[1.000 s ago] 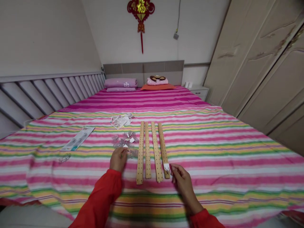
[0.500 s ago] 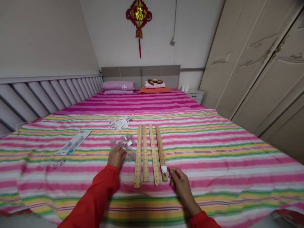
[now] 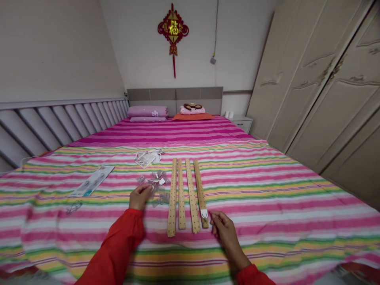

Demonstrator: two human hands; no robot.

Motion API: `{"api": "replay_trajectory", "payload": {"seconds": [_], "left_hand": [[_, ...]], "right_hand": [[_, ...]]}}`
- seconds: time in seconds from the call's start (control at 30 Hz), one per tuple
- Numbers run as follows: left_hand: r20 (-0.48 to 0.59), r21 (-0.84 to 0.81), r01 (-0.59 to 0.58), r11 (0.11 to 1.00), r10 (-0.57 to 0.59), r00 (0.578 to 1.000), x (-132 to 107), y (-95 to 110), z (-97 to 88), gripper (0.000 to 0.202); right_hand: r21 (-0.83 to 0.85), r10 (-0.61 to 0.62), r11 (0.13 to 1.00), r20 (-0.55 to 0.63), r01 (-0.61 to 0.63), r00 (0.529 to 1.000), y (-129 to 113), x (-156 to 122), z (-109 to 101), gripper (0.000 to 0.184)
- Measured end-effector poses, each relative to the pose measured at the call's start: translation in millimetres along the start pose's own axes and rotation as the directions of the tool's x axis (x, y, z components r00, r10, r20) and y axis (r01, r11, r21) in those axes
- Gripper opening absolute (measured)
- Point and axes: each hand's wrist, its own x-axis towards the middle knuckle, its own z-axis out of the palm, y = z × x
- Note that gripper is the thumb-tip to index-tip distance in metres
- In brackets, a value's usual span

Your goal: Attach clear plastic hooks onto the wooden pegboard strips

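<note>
Four wooden strips [image 3: 192, 198] lie on the bed [image 3: 261, 206]. At their nine o'clock, the left hand [image 3: 139, 197] touches clear packets [image 3: 158, 180]; at four, the right hand [image 3: 224, 228] curls beside a white-backed hook [image 3: 204, 214]. I cannot tell whether either grips anything. Thin plastic probably wants a light pinch.

Left hand [image 3: 139, 196] shifted leftward, farther from wooden strips [image 3: 172, 198], packets [image 3: 161, 198] less covered
</note>
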Motion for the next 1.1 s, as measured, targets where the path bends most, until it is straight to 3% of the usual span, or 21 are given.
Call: {"api": "replay_trajectory", "payload": {"seconds": [0.07, 0.13, 0.23, 0.3, 0.33, 0.4, 0.5, 0.57, 0.63, 0.7, 0.77, 0.87, 0.97, 1.1], "left_hand": [[0.004, -0.142, 0.142, 0.980, -0.143, 0.990, -3, 6, -1.6, 0.047], [0.060, -0.171, 0.179, 0.969, -0.171, 0.983, -9, 16, -1.4, 0.055], [0.194, -0.080, 0.077, 0.994, -0.060, 0.979, -26, 34, 4.7, 0.052], [0.329, -0.011, -0.084, 0.996, 0.083, 0.941, -41, 47, 13.3, 0.041], [0.402, 0.013, -0.185, 0.983, 0.164, 0.901, -49, 53, 18.8, 0.035], [0.548, 0.039, -0.397, 0.917, 0.313, 0.776, -66, 64, 31.3, 0.024], [0.734, 0.007, -0.655, 0.756, 0.441, 0.517, -89, 76, 50.8, 0.018], [0.800, -0.032, -0.755, 0.655, 0.470, 0.373, -103, 81, 62.2, 0.022], [0.839, -0.059, -0.810, 0.583, 0.468, 0.276, -113, 85, 71.3, 0.025], [0.869, -0.072, -0.835, 0.546, 0.445, 0.216, -119, 86, 78.2, 0.026], [0.891, -0.079, -0.843, 0.531, 0.417, 0.179, -121, 85, 83.5, 0.024], [0.911, -0.080, -0.843, 0.531, 0.382, 0.154, -119, 83, 90.1, 0.021], [0.928, -0.055, -0.830, 0.556, 0.336, 0.164, -116, 81, 95.8, 0.020], [0.939, 0.005, -0.805, 0.594, 0.274, 0.207, -115, 82, 101.6, 0.018]], "right_hand": [[0.017, 0.007, 1.000, -0.008, -0.007, 1.000, 0, 0, 0, 0.046], [0.041, 0.019, 0.999, -0.025, -0.018, 1.000, -3, 0, 0, 0.045], [0.061, 0.017, 0.998, -0.055, -0.014, 0.998, -12, -1, 3, 0.042], [0.069, 0.002, 0.998, -0.058, 0.002, 0.998, -23, -2, 7, 0.041], [0.074, 0.001, 0.997, -0.042, 0.002, 0.999, -28, -2, 11, 0.040], [0.094, 0.027, 0.995, 0.023, -0.029, 0.999, -40, -2, 18, 0.038], [0.117, 0.095, 0.987, 0.131, -0.110, 0.987, -52, 0, 30, 0.037], [0.151, 0.131, 0.976, 0.177, -0.158, 0.975, -55, 2, 35, 0.037], [0.185, 0.157, 0.963, 0.207, -0.196, 0.966, -55, 3, 37, 0.037], [0.212, 0.177, 0.951, 0.232, -0.228, 0.956, -53, 4, 35, 0.035], [0.239, 0.188, 0.937, 0.266, -0.254, 0.945, -52, 5, 31, 0.034], [0.290, 0.177, 0.919, 0.299, -0.266, 0.938, -53, 6, 25, 0.031], [0.301, 0.167, 0.920, 0.285, -0.253, 0.944, -56, 7, 21, 0.030], [0.251, 0.159, 0.942, 0.248, -0.222, 0.956, -59, 9, 19, 0.033]]}}
